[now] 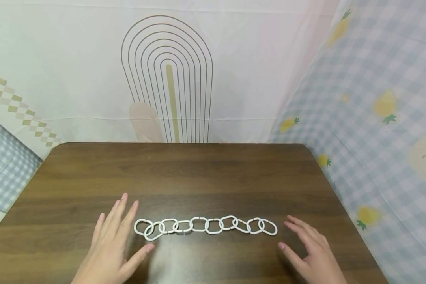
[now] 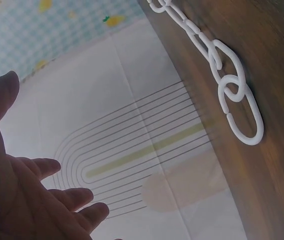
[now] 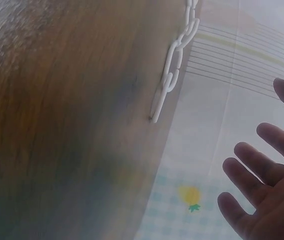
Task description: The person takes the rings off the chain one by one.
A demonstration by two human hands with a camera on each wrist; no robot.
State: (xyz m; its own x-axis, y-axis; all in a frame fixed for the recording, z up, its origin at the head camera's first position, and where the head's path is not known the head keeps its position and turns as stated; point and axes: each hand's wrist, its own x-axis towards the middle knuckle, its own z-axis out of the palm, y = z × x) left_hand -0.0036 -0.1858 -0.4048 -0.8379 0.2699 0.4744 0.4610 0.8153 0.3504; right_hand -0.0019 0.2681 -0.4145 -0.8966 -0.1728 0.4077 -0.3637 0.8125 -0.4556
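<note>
A chain of several white plastic links (image 1: 198, 217) lies stretched from left to right on the brown wooden table. Beside its left end, the left hand (image 1: 110, 240) is spread with fingers extended, holding nothing. Off the chain's right end, the right hand (image 1: 314, 252) hovers with loosely bent fingers and an empty grasp. In the left wrist view, the end link (image 2: 261, 125) shows a small gap in its side, apart from the left hand (image 2: 26, 185). The right wrist view has the chain's other end (image 3: 158, 107) well away from the right hand (image 3: 267, 185).
The wooden table (image 1: 184, 169) has rounded far corners. Behind it hangs a white cloth (image 1: 245, 79) printed with arches. A blue checked cloth with yellow fruit prints (image 1: 355, 130) borders the right side, and more checked cloth (image 1: 10, 161) shows at the left.
</note>
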